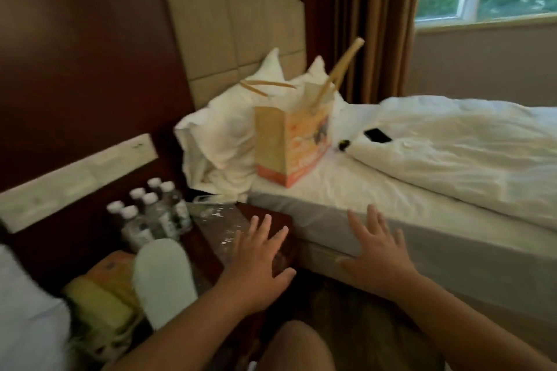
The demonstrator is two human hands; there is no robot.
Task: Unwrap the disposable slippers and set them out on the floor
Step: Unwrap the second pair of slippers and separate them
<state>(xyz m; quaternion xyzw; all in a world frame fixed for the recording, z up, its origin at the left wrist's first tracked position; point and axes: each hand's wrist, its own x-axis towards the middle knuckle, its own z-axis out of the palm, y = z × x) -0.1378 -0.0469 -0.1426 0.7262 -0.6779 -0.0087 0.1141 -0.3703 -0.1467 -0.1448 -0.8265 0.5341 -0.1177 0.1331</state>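
Both hands are spread wide with fingers splayed, holding nothing. The left hand [259,262] hovers over the near right corner of the dark wooden nightstand [283,220], above crinkled clear plastic wrap [217,220]. The right hand [376,250] is held out in front of the grey side of the bed [452,250]. A white disposable slipper [162,277] lies on the nightstand's near left part, left of the left hand. Beyond it stands a cluster of water bottles [150,214]. Farther right, a paper bag [289,144] stands on the bed near the pillows [223,135], with a black phone [377,135] on the duvet.
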